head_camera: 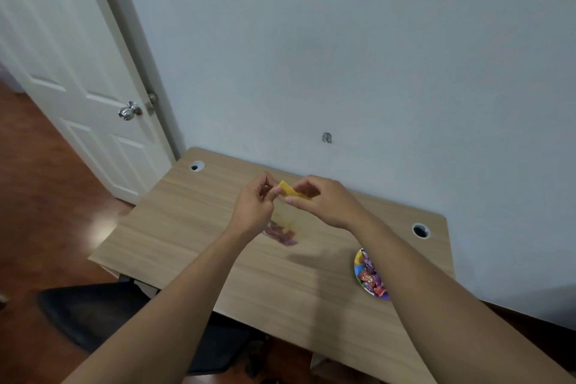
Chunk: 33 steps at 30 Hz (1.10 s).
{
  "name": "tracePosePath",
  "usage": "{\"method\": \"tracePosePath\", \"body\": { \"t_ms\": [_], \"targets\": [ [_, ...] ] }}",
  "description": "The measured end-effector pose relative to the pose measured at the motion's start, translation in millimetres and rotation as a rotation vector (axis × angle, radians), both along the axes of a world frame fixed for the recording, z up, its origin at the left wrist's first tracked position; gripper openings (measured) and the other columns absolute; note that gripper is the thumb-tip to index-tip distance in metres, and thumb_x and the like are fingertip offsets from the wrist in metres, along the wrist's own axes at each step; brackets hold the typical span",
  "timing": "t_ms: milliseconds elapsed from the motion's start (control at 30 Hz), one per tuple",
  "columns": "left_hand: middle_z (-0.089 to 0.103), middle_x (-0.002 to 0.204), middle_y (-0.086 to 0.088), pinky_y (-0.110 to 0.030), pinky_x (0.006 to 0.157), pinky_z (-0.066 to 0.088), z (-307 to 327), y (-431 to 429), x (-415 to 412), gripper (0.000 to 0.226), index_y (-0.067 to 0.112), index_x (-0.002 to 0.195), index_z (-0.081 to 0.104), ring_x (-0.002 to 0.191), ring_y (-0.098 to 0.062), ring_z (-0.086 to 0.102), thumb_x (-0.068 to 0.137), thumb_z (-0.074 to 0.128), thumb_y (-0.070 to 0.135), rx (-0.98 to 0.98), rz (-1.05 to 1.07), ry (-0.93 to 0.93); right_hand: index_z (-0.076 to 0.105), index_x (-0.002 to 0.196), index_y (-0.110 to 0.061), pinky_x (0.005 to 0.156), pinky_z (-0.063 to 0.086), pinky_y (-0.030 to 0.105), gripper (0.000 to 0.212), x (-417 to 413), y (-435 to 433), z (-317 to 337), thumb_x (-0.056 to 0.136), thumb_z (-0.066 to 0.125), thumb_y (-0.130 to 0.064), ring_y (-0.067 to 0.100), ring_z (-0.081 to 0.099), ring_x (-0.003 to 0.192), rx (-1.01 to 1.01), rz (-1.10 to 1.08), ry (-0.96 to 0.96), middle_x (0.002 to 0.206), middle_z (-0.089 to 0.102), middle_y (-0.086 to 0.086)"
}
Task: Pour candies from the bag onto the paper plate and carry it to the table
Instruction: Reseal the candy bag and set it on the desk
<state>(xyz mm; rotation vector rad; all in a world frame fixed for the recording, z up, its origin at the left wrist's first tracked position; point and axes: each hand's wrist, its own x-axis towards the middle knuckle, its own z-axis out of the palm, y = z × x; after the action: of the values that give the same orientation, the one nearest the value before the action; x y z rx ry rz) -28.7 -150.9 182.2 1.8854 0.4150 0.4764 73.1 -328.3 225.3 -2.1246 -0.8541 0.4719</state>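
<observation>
Looks like the pour's mostly done: paper plate (363, 268) of candies (369, 278) sits on the tabletop (187, 227), while left hand (254, 207) and right hand (324, 201) pinch the bag (288, 215)'s yellow top, so next it's probably sealing it.

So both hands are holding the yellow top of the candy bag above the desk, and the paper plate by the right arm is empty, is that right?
Not quite. The head view shows both hands, left and right, pinching the yellow top of the candy bag above the desk, but the paper plate by the right arm is not empty: wrapped candies lie on it.
</observation>
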Motion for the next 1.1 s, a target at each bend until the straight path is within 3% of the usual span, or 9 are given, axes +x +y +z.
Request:
{"method": "tracePosePath", "body": {
  "t_ms": [167,267,300,400,500,633,800,933,1100],
  "targets": [
    [0.074,0.083,0.014,-0.008,0.072,0.049,3,-5,-6,0.017,0.023,0.087,0.073,0.078,0.001,0.066,0.103,0.070,0.021,-0.054,0.014,-0.080,0.079,0.097,-0.024,0.083,0.060,0.039,0.022,-5,15,-1,0.091,0.080,-0.045,0.015,0.074,0.087,0.025,-0.088,-0.129,0.090,0.080,-0.007],
    [0.078,0.100,-0.005,-0.025,0.079,0.056,1,-2,-11,0.011,0.017,0.095,0.077,0.090,-0.020,0.072,0.102,0.073,0.024,-0.103,0.040,-0.081,0.079,0.094,-0.027,0.078,0.060,0.035,0.021,-5,18,-3,0.090,0.080,-0.048,0.010,0.073,0.081,0.019,-0.056,-0.120,0.086,0.080,-0.009],
    [0.080,0.100,-0.009,-0.029,0.079,0.056,1,-1,-12,0.013,0.013,0.098,0.078,0.090,-0.023,0.073,0.102,0.074,0.024,-0.131,0.033,-0.081,0.080,0.093,-0.028,0.076,0.058,0.034,0.021,-7,19,-3,0.089,0.080,-0.049,0.010,0.072,0.079,0.010,-0.038,-0.122,0.084,0.079,-0.009],
    [0.084,0.094,-0.002,-0.024,0.074,0.056,0,-1,-16,0.017,0.011,0.103,0.079,0.088,-0.010,0.076,0.100,0.076,0.028,-0.208,0.013,-0.074,0.078,0.088,-0.030,0.072,0.056,0.036,0.022,-9,23,-5,0.090,0.077,-0.051,0.009,0.068,0.072,-0.010,-0.041,-0.152,0.078,0.076,-0.006],
    [0.085,0.097,-0.008,-0.033,0.081,0.061,1,2,-19,0.020,0.013,0.105,0.079,0.097,-0.022,0.080,0.094,0.082,0.029,-0.269,0.015,-0.048,0.075,0.079,-0.033,0.063,0.052,0.036,0.029,-10,28,-5,0.088,0.074,-0.060,0.007,0.060,0.061,-0.017,-0.063,-0.173,0.072,0.074,-0.003],
    [0.085,0.087,0.000,-0.030,0.082,0.062,3,6,-18,0.003,0.020,0.093,0.080,0.087,-0.013,0.081,0.094,0.082,0.021,-0.231,0.058,-0.054,0.078,0.085,-0.033,0.070,0.058,0.045,0.020,-14,36,-2,0.087,0.076,-0.053,0.016,0.068,0.070,-0.059,-0.069,-0.200,0.074,0.075,-0.005],
    [0.080,0.083,0.011,-0.028,0.074,0.058,5,8,-15,0.023,0.032,0.082,0.074,0.079,-0.006,0.073,0.098,0.072,0.016,-0.054,0.176,-0.048,0.077,0.086,-0.029,0.071,0.059,0.044,0.029,-22,48,-3,0.089,0.071,-0.057,0.017,0.068,0.073,-0.081,-0.076,-0.268,0.077,0.076,-0.005],
    [0.080,0.084,0.003,-0.041,0.076,0.059,4,12,-13,0.011,0.020,0.089,0.076,0.081,-0.022,0.073,0.099,0.072,0.019,-0.010,0.234,-0.013,0.076,0.086,-0.025,0.066,0.054,0.041,0.044,-22,49,-7,0.089,0.067,-0.068,0.019,0.066,0.071,-0.105,-0.086,-0.295,0.078,0.075,-0.003],
    [0.081,0.092,-0.010,-0.038,0.078,0.058,7,20,-11,0.016,0.024,0.084,0.074,0.091,-0.035,0.074,0.100,0.073,0.021,-0.121,0.320,-0.008,0.078,0.090,-0.028,0.063,0.050,0.036,0.036,-20,46,-12,0.091,0.069,-0.062,0.015,0.065,0.070,-0.134,-0.089,-0.331,0.086,0.079,-0.007]
  ]
}}
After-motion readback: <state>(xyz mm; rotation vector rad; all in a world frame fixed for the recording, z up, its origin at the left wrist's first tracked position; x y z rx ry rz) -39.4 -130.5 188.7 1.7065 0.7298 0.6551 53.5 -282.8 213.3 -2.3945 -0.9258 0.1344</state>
